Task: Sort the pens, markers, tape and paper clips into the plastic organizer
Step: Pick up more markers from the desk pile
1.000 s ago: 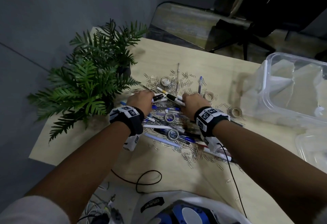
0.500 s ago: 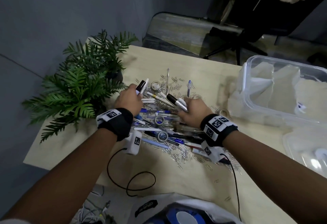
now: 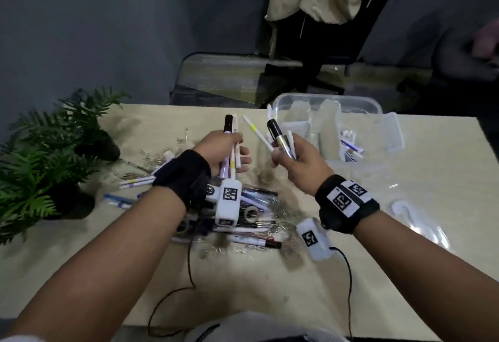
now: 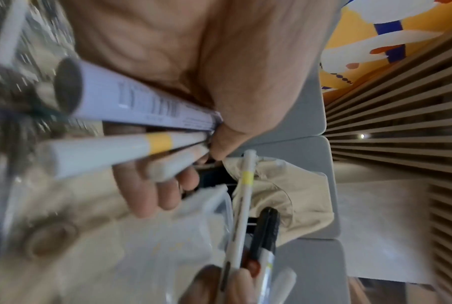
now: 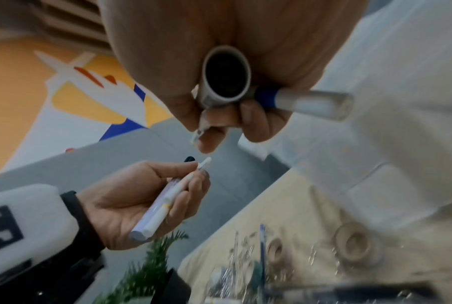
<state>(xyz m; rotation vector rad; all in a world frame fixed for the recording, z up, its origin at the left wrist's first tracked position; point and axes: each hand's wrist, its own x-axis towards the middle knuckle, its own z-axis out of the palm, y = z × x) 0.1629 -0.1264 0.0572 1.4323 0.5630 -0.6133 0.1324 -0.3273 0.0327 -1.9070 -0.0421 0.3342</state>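
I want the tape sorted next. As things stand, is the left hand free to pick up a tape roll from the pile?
Probably not yet: the left hand already grips a bundle of markers, and the tape roll lies below its wrist.

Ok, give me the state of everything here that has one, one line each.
Left hand: gripping a bunch of markers, raised off the table.
Right hand: gripping a black-capped marker with thinner pens, raised.
Organizer: open, lid off, a few pens in one compartment.
Pile: pens, tape, clips unsorted on the table.
Plant: upright.
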